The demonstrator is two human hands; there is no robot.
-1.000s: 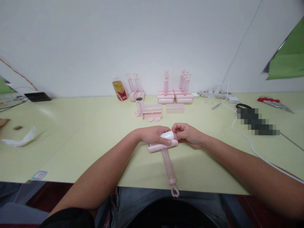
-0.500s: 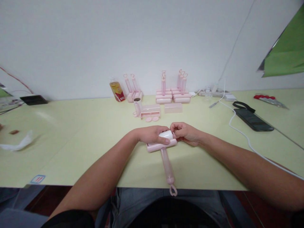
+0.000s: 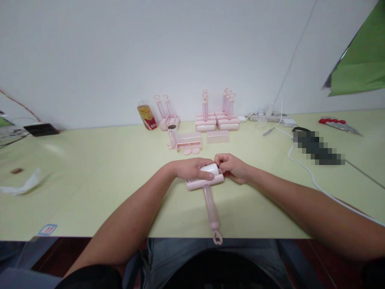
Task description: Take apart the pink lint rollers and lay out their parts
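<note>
A pink lint roller (image 3: 205,182) with a white sticky roll (image 3: 209,170) lies on the table before me, its clear pink handle (image 3: 211,208) toward my body and the heart-shaped loop just past the table edge. My left hand (image 3: 192,169) is closed over the roller's left part, thumb across the white roll. At the roll's right end, the fingers of my right hand (image 3: 231,167) are curled in a pinch; the exact spot they grip is partly hidden.
Behind my hands lie a pink roller frame (image 3: 189,147), two small pink discs (image 3: 191,151) and a clear cover (image 3: 217,137). Several lint rollers (image 3: 206,122) stand by the wall, near a yellow bottle (image 3: 147,116). A white cable (image 3: 311,174) and a blurred dark object (image 3: 319,148) are on the right.
Both hands keep their hold on the lint roller, and the right fingers shift slightly at its end. The whole view has moved a little.
</note>
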